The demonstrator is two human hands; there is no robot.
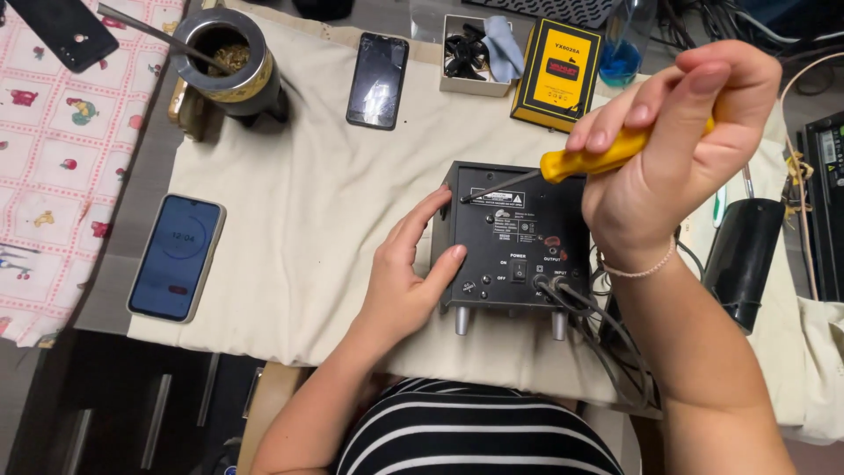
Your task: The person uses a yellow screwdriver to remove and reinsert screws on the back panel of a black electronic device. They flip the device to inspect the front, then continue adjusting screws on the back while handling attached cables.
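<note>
Right hand, fingers curled tight round a yellow-handled screwdriver, tip set at the upper-left corner of a black box unit lying panel-up on a cream cloth over the desk. Left hand rests vs. the unit's left side, fingers spread & lightly bent, thumb on the panel edge, gripping nothing. Cables run from the unit's lower right. Elsewhere on cloth: phone w/ lit blue screen far left, dark phone up top, metal cup w/ straw upper left, yellow box & small white box of parts behind the unit.
</note>
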